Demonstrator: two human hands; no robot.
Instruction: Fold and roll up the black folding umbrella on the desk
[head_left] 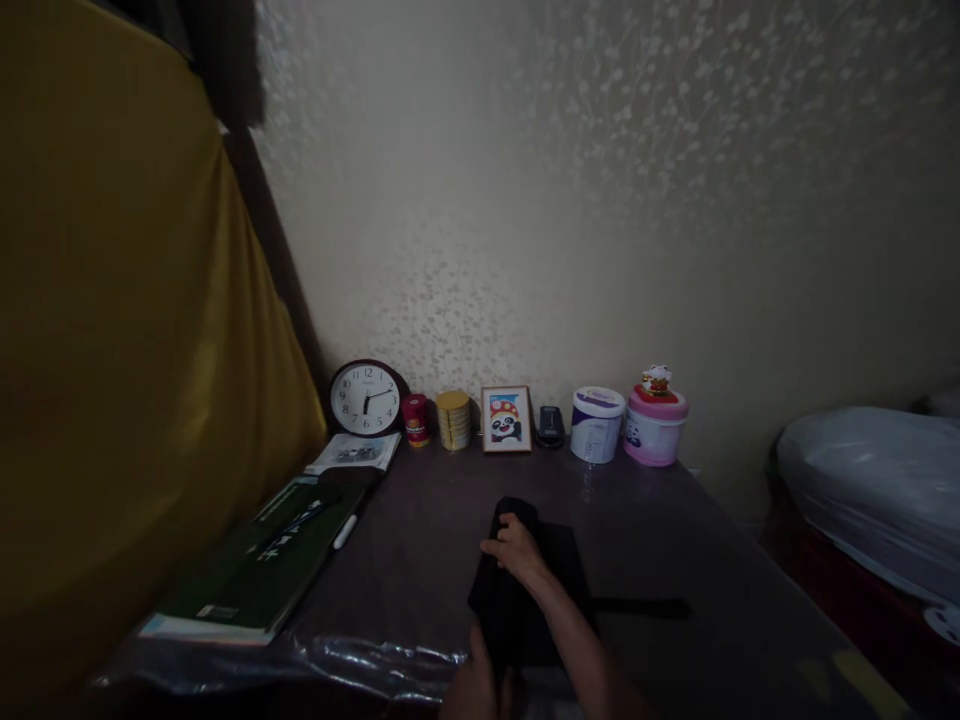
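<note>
A black fabric item (525, 590), folded lengthwise, lies on the dark table (675, 540) near its front edge. My right hand (514, 548) rests on the item's far end, fingers curled and pressing it down. At the near end my left hand (476, 685) grips the fabric, thumb on top. A black strap (645, 606) stretches out from the item to the right.
Along the wall stand a round clock (366, 398), a red can (416, 419), a gold tin (454, 419), a framed panda picture (506, 419), a white tub (597, 423) and a pink tub (655, 425). Books (255, 570) lie at the left beside a yellow curtain (112, 330).
</note>
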